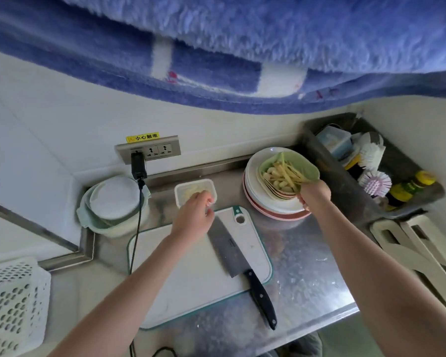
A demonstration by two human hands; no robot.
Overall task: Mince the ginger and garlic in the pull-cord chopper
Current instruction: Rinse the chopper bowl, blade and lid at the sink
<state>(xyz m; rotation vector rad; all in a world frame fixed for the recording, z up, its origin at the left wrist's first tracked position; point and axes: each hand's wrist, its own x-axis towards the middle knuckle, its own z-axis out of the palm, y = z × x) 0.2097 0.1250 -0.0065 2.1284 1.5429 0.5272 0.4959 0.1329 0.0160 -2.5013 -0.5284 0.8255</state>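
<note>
A light green dish [305, 163] holding ginger strips and garlic cloves [281, 176] sits tilted on a stack of plates [271, 204]. My right hand [313, 194] grips the dish's near edge. A small clear square container [183, 188] with pale chopped bits stands behind the cutting board; my left hand [195, 215] hovers over its front rim with fingers curled, and whether it holds anything is hidden. A round pale-green lidded bowl [113, 202], possibly the chopper, stands at the left.
A cleaver [227, 249] with a black handle lies diagonally on the white cutting board [180, 274]. A black cable [137, 228] runs from the wall socket [150, 150] across the counter. A perforated basket [13, 302] is front left, a tray of brushes and bottles [379, 173] right.
</note>
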